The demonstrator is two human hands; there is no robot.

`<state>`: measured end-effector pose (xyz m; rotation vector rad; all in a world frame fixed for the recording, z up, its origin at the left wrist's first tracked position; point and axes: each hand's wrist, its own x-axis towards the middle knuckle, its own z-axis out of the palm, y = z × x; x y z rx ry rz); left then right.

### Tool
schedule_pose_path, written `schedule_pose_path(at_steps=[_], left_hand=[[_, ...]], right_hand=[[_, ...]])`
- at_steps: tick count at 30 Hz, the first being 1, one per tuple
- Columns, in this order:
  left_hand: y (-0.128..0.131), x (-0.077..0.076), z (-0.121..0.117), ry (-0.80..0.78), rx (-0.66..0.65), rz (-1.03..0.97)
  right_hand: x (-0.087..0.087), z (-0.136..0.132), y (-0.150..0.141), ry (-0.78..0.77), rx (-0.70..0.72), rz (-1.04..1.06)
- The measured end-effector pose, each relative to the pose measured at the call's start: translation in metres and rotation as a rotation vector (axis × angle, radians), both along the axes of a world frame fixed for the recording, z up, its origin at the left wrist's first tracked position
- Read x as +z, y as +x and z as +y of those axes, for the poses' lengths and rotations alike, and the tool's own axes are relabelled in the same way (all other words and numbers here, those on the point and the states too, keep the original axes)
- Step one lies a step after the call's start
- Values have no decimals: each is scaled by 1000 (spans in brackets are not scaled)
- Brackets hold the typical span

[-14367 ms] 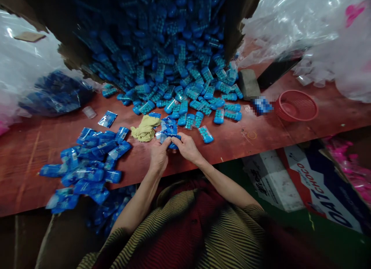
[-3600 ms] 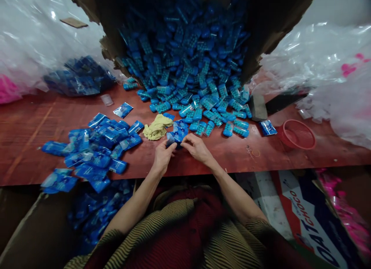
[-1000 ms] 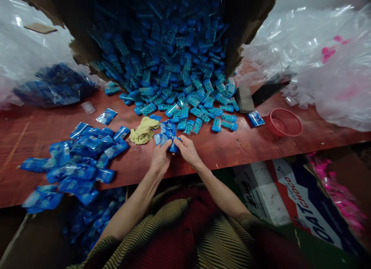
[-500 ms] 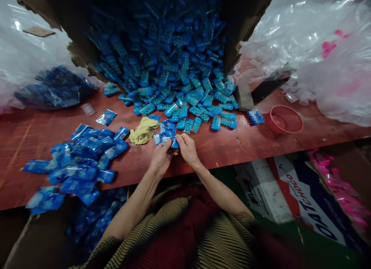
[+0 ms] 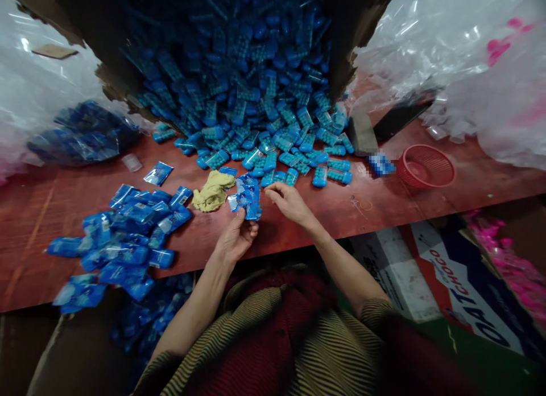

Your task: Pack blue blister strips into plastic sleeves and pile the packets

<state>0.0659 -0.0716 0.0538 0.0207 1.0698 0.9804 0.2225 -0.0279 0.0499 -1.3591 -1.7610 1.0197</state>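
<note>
My left hand (image 5: pixel 237 235) is closed on the lower edge of a small blue printed plastic packet (image 5: pixel 252 211) at the table's front edge. More flat blue packets (image 5: pixel 247 185) lie just beyond it. To the right, my right hand (image 5: pixel 292 203) hovers apart from the packet, thumb and forefinger slightly parted with nothing visible between them. Just past its fingertips lie clear bottles with blue caps and blue balls inside (image 5: pixel 279 178), at the front of a large heap. A crumpled yellow-green lump (image 5: pixel 211 191), perhaps cloth or putty, sits left of the packets.
A torn cardboard box (image 5: pixel 362 20) spills the bottle heap onto the red table (image 5: pixel 333 211). Filled blue packets (image 5: pixel 123 231) are piled at left. A red basket (image 5: pixel 427 167) and a grey block (image 5: pixel 362 135) stand at right. Plastic bags (image 5: pixel 426 37) flank the box.
My right hand has let go of the blue packet and moved right, off it. My left hand keeps hold of the packet. The view has shifted slightly.
</note>
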Motion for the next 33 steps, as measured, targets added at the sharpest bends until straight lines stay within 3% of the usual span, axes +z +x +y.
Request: schedule_pose_path(at_steps=[3, 6, 10, 12, 20, 23, 26, 30, 33], left_hand=[[-2, -1, -2, -35, -20, -63], [-2, 0, -5, -66, -36, -98], [-3, 0, -8, -99, -23, -125], [-4, -1, -9, -114, -20, -123], [-2, -3, -8, -137, 7, -156], [-2, -2, -8, -134, 24, -151], [-1, -3, -10, -123, 15, -122], [3, -8, -12, -44, 10, -59], [5, -13, -14, 99, 30, 5]], right_hand=[[-1, 14, 9, 169, -136, -505], [-4, 29, 19, 160, -71, -852], [-2, 37, 37, 119, 156, -910], [0, 33, 44, 112, 197, -907], [-5, 9, 41, 89, 98, -964], [-4, 1, 34, 108, 8, -879], [7, -12, 22, 105, -89, -529], [15, -28, -3, -195, 77, 193], [5, -32, -17, -381, 110, 442]])
